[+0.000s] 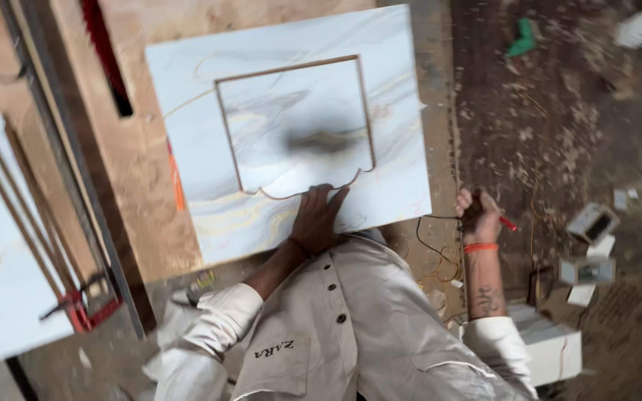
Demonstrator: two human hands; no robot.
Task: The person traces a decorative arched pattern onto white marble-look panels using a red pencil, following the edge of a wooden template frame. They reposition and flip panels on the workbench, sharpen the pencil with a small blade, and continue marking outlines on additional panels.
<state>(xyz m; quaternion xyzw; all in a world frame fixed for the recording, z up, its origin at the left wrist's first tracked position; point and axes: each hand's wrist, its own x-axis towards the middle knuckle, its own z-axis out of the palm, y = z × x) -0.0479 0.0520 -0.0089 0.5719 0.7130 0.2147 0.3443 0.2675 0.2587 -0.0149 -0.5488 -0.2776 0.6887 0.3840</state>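
We look down on a dusty workshop floor littered with sawdust, a wooden bench to the left; on it lies a glossy marble-patterned panel (291,126), square, with a groove cut in a scalloped outline; our left hand (316,221) lies flat, fingers spread, on the panel's near edge; right of the panel, our right hand (478,215) is clenched around a red pen (508,223), mostly hidden.
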